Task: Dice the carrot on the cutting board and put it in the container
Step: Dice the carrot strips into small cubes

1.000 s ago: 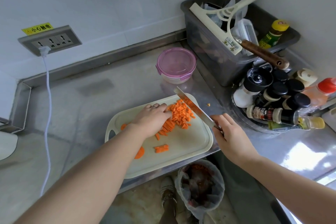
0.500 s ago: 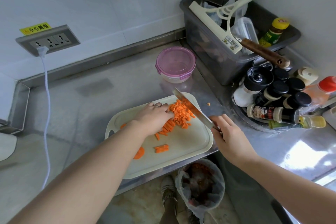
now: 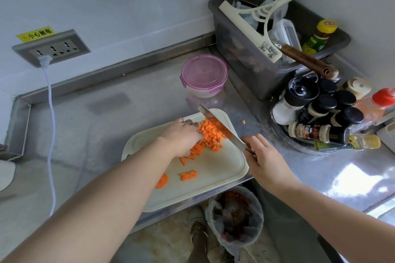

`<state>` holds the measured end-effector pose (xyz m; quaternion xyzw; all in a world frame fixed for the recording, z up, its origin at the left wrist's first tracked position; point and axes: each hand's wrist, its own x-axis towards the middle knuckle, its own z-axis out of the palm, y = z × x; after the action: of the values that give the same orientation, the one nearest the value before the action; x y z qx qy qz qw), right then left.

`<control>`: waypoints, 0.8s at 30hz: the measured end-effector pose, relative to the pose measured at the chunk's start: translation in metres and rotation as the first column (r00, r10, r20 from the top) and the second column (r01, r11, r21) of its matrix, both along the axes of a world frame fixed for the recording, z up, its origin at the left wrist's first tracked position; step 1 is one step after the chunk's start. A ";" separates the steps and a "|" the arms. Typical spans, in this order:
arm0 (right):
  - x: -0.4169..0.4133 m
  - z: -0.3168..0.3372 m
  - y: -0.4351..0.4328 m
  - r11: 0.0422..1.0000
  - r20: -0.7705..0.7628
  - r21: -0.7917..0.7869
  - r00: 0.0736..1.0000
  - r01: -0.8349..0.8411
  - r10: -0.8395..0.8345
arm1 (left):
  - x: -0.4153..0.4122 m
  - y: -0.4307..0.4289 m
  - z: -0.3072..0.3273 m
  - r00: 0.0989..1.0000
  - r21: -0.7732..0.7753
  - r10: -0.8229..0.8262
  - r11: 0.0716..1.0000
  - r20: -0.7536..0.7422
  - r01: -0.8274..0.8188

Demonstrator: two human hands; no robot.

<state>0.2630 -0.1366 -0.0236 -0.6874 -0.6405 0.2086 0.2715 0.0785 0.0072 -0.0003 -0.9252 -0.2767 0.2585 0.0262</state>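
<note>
Carrot pieces [image 3: 210, 135] lie heaped on the cutting board [image 3: 215, 174], just beyond the left hand [image 3: 183, 137], whose curled fingers press on uncut strips. The right hand [image 3: 265, 159] grips the knife [image 3: 222, 129], its blade against the heap's far side.

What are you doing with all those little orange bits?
A person is chopping carrot. The right hand holds a knife against the diced carrot pile on the cutting board, while the left hand steadies uncut strips. A few bigger pieces still wait. The pink-lidded container behind the board is shut.
</note>
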 end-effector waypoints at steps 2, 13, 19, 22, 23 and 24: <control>0.000 0.000 0.000 1.000 0.003 -0.002 1.000 -0.001 0.001 | 0.001 0.000 0.001 1.000 0.012 -0.019 1.000 -0.011 0.019; 0.001 -0.002 0.003 1.000 -0.007 -0.023 1.000 0.013 -0.013 | 0.002 -0.001 0.000 0.999 0.048 -0.034 0.998 -0.011 0.034; 0.002 0.002 0.006 1.000 -0.011 -0.014 1.000 0.014 -0.014 | 0.005 0.000 0.001 0.999 0.066 -0.038 0.997 -0.025 0.039; 0.003 0.000 0.005 1.000 -0.015 -0.014 1.000 0.018 -0.018 | 0.003 -0.003 -0.002 1.000 0.057 -0.012 0.998 -0.008 0.012; 0.004 -0.001 0.005 1.000 -0.011 -0.015 1.000 0.018 -0.018 | 0.003 -0.003 -0.002 1.000 0.052 -0.003 0.999 -0.005 0.003; 0.004 -0.001 0.005 1.000 -0.007 -0.015 1.000 0.019 -0.019 | 0.002 -0.003 -0.002 1.000 0.047 0.002 0.999 -0.003 -0.002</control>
<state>0.2673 -0.1316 -0.0247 -0.6946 -0.6314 0.2135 0.2706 0.0806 0.0042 -0.0028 -0.9236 -0.2836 0.2533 0.0479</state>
